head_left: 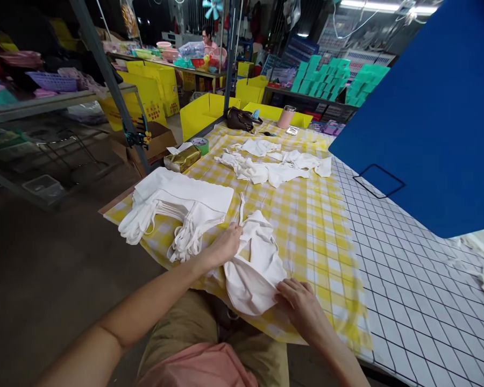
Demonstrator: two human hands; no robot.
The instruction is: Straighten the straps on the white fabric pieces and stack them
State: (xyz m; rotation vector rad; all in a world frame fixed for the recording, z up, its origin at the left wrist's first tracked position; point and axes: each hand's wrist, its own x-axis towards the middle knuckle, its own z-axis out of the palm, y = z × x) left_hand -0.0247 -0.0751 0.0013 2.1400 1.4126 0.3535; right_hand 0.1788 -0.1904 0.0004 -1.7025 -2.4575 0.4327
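Nearest us, our salmon-pink top (205,365) and khaki trousers (161,338) sit below the table edge. Just beyond, one white strappy garment (250,285) lies on the yellow-checked tablecloth (294,231), between our two hands, its body rumpled and one thin strap (242,207) pointing away from us. Our left hand (221,247) seems to pinch the garment's edge beside that strap. Our right hand (300,301) has bent fingers on the lower right edge; whether they grip or merely press, we cannot tell, since the thumb is hidden.

To handle this cloth well, we should pull gently and evenly from both sides, easing out folds without stretching the knit-looking fabric. We would keep the strap untwisted and clear of the stacked white garments (189,193) just to the left, whose hanging straps (189,231) could snag. More white garments (262,166) lie loosely heaped farther back.
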